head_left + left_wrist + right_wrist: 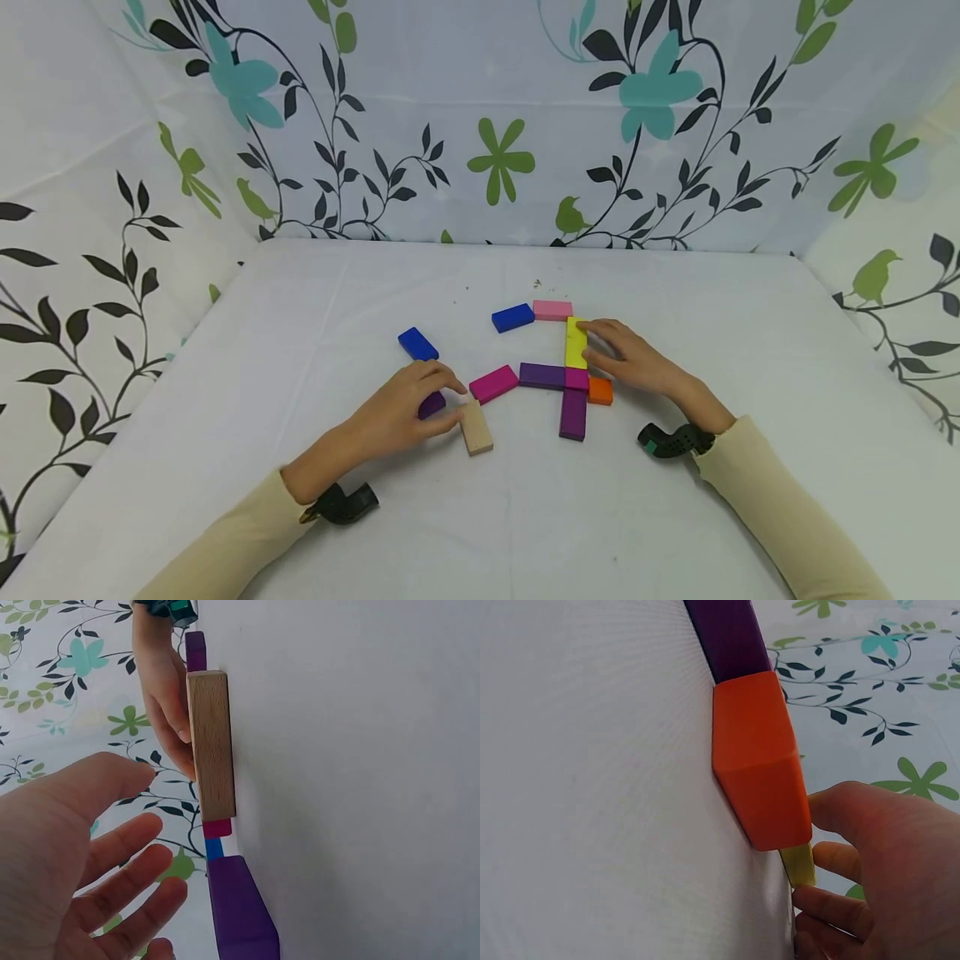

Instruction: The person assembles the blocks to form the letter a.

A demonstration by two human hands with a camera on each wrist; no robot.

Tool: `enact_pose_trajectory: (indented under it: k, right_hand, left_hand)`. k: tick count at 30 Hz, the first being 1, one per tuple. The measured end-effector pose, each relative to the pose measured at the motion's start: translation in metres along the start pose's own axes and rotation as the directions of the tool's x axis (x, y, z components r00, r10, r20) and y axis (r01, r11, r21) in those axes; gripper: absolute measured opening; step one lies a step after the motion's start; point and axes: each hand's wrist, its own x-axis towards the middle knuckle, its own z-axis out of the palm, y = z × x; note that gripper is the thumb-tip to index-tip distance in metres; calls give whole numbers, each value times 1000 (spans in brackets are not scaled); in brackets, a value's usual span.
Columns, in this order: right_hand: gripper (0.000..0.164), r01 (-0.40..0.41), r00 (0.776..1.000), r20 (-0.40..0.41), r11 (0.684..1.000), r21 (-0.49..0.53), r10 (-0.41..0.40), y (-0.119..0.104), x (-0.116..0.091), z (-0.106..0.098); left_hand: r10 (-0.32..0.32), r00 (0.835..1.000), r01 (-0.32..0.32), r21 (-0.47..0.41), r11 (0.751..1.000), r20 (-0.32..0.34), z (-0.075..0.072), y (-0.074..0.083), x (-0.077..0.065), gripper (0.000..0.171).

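Observation:
My left hand [405,408] hovers with loosely bent, spread fingers between a purple block [431,405] and a plain wooden block [476,428]. In the left wrist view, a gap shows between its fingers and the wooden block [212,746]. On the other side, my right hand [637,358] is at the right edge of a yellow block [575,342], fingers loosely bent; whether they touch it is unclear. The yellow block meets a magenta block [576,379], which adjoins two purple blocks [542,376] and an orange block [600,391]. The orange block [757,765] partly hides the yellow one in the right wrist view.
Beyond the yellow block lie a pink block [552,310] and a blue block [513,317]. Another blue block [417,343] is behind my left hand. A magenta block [493,384] lies between the hands. Patterned cloth [420,83] stands behind the white tabletop [525,525].

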Motion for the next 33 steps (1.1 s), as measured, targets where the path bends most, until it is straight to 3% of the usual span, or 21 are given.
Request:
enact_pose_trajectory:
  k: [21, 33]
  right_hand:
    - [53, 21, 1000, -8, 1000, 0, -21, 2, 0, 0]
    - [56, -6, 1000, -4, 1000, -7, 6, 4, 0, 1]
  left_hand:
    - [-75, 991, 86, 102, 991, -109, -6, -8, -15, 31]
    - [-121, 987, 138, 170, 976, -106, -5, -16, -22, 36]
